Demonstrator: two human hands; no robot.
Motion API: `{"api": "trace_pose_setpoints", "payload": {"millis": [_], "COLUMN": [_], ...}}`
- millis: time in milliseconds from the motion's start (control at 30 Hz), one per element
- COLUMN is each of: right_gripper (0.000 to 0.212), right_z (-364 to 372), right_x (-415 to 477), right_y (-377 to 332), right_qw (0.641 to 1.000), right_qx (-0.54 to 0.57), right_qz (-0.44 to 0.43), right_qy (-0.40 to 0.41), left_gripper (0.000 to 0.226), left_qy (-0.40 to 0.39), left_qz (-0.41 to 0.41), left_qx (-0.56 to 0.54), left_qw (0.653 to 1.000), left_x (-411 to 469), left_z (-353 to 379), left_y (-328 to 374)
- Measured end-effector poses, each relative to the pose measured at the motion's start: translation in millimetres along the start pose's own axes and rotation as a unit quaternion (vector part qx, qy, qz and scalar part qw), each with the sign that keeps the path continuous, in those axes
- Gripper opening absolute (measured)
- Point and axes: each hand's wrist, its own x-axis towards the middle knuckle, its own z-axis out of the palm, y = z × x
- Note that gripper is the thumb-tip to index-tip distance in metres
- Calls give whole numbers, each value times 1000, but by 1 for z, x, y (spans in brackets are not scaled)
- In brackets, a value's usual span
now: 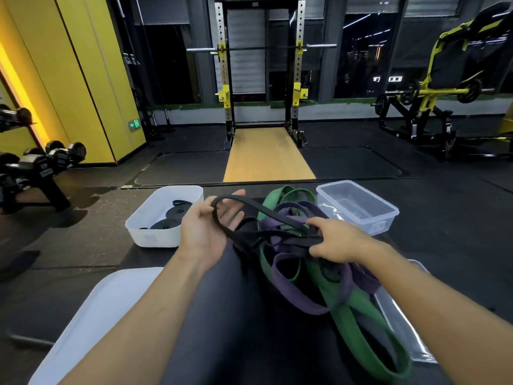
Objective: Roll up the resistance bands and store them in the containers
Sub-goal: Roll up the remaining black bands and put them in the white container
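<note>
**Black band between both hands, over the loose pile**

- Right hand [337,241]: fingers curled tight round bunched strands of the black band [266,211].
- Left hand [208,227]: palm up, fingers nearly straight. The band's far loop lies across the palm and around the fingers.
- Directly beneath: tangle of green and purple bands [347,315], unrolled, on a dark padded surface.
- Beyond the tangle to the left: white bin [155,240] holding rolled black bands [168,223].
- Beyond the tangle to the right: clear container [361,218].
- Far left of the tangle: dumbbell rack [41,168], end-cap lettering too blurred to read.
- Green exit sign [134,124] shows an arrow and figure, with no legible words.
</note>
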Motion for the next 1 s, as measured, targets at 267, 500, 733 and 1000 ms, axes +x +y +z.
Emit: {"api": "trace_pose_setpoints", "payload": {"millis": [267,500,733,1000], "right_gripper": [48,69,22,17], "right_z": [-9,4,6,1], "right_x": [13,16,19,19], "right_y": [-14,-44,-62,-89], "right_qw": [999,986,983,959], "right_qx": [-43,-125,-162,-142], "right_qz": [-28,-86,-86,-186], "right_qy": [1,-67,3,159], "left_gripper": [23,28,7,60], "left_qy": [174,232,210,69], "left_qz": [69,-26,-55,-70], "left_qx": [-136,37,224,311], "left_qw": [973,972,950,945], "left_x": [-4,-20,-26,-29], "left_z": [-45,-59,-54,-33], "left_y": [20,14,-17,-35]}}
